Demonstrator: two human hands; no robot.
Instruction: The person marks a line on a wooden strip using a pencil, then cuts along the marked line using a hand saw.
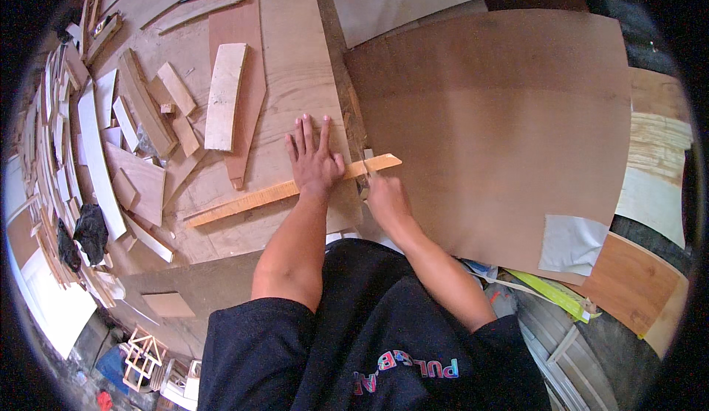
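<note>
A long, narrow light wooden strip [258, 197] lies diagonally on the plywood worktop [295, 56], its right end reaching past the worktop's edge. My left hand [316, 161] presses down on the strip, fingers stretched out over the worktop. My right hand [388, 204] is closed round a cutting tool with a narrow blade [365, 169], seemingly a saw, set across the strip just beyond the edge; the fingers hide most of its handle. A short light board [225, 97] rests on a reddish plywood piece [244, 163] above the strip.
Many offcuts and strips [100, 160] are piled along the worktop's left side, with a dark crumpled item [90, 234] among them. A large brown sheet [487, 138] occupies the right, with a white piece [574, 241] on its corner. Boards, a yellow-green item [546, 293] and small wooden frames [144, 355] lie lower down.
</note>
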